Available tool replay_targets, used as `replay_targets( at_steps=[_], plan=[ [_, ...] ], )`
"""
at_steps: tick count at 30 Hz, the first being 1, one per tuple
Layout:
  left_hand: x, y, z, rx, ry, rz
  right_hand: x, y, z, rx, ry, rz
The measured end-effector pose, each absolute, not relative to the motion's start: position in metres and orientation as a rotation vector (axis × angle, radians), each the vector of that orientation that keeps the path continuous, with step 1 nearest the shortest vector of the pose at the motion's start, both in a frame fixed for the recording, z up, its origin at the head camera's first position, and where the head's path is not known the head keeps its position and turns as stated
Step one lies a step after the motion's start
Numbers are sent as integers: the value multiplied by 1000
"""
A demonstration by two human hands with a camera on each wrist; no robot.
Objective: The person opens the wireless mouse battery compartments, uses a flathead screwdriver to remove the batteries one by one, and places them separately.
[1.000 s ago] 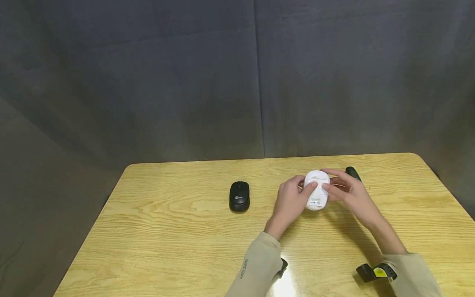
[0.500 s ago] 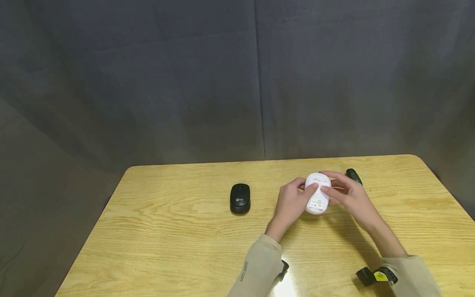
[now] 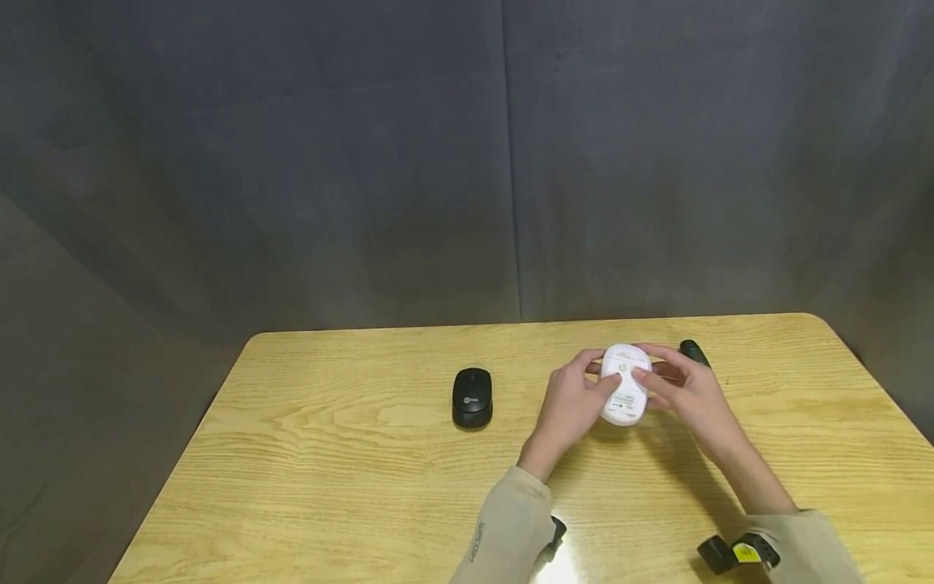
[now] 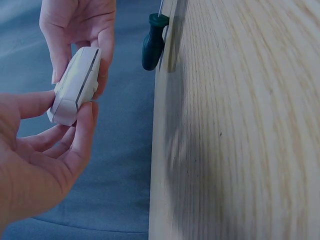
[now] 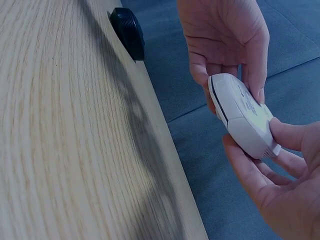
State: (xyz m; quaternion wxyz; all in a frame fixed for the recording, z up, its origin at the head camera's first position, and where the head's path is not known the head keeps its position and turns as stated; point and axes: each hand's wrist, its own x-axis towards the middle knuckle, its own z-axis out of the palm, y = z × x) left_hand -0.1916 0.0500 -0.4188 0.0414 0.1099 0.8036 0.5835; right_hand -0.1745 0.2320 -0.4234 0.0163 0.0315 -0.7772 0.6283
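A white computer mouse [image 3: 624, 403] is held above the table with its labelled underside facing up. My left hand [image 3: 572, 405] grips its left side, thumb on the underside and fingers beneath. From the other side my right hand [image 3: 696, 401] pinches it the same way. The left wrist view shows the white mouse [image 4: 80, 85] edge-on, a dark seam along its side, between the thumbs and fingers of both hands. In the right wrist view, the mouse [image 5: 242, 115] shows printing on its underside. Whether any part of it is loose I cannot tell.
A black mouse [image 3: 472, 398] lies on the wooden table [image 3: 350, 470] left of my hands. Behind my right hand lies a screwdriver, its dark green handle [image 4: 153, 44] near the table's far edge. A dark grey curtain [image 3: 379, 178] hangs behind the table.
My thumbs have shifted slightly down and apart on the white mouse, uncovering a round mark on its underside. Both hands keep their grip. The view has tilted up a little.
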Motion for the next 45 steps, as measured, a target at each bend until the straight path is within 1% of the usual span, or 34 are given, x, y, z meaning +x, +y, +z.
replay_targets(
  at_steps=[9,16,28,45],
  plan=[
    [-193,46,-422,381,2462,1774,-176,230,-426,62,-2460,1912],
    [-193,42,-425,405,2449,1742,-176,229,-430,99,-2488,1874],
    [-193,40,-425,384,2443,1718,-175,226,-430,122,-2496,1832],
    [-193,40,-426,385,2451,1693,-174,223,-430,83,-2537,1769]
  ],
)
